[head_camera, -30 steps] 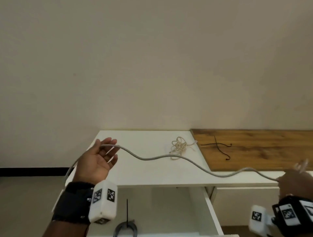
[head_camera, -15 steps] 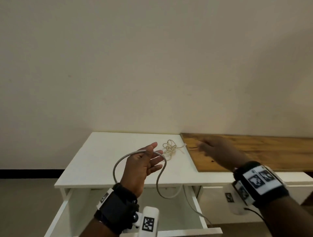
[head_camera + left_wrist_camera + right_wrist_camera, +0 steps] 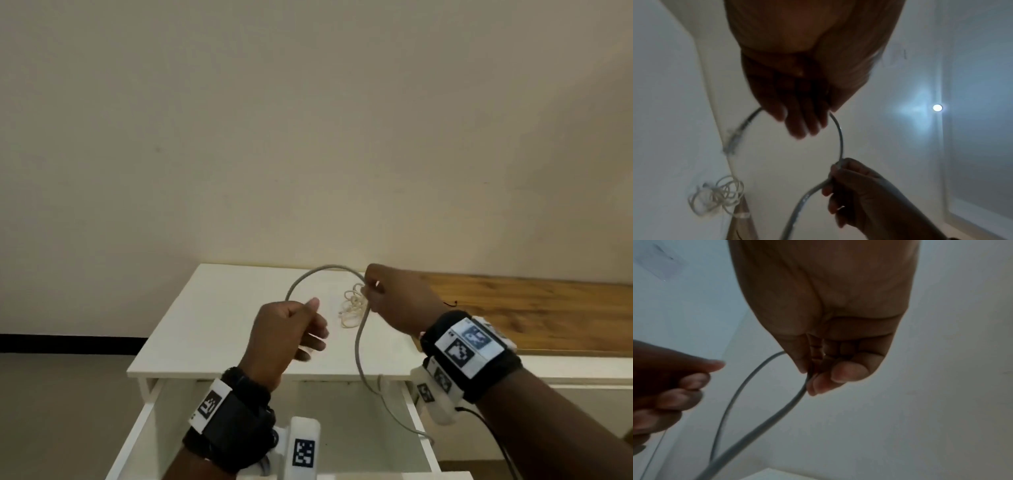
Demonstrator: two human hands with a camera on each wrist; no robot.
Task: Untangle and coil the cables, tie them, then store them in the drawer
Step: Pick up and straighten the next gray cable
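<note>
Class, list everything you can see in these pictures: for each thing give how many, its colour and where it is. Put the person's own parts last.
Grey cable: one, grey, arched between both hands, its tail hanging over the drawer.
Tangled cord: one, cream, on the white table behind the hands.
Black wire: one, black, on the wooden top, mostly hidden by the right hand.
White table: one, white, against the wall.
Wooden top: one, brown, right of the white table.
Drawer: one, white, open below the table.
Wrist cameras: two, white with black markers, on black wristbands.
Left hand: one, gripping the cable.
Right hand: one, pinching the cable.
</note>
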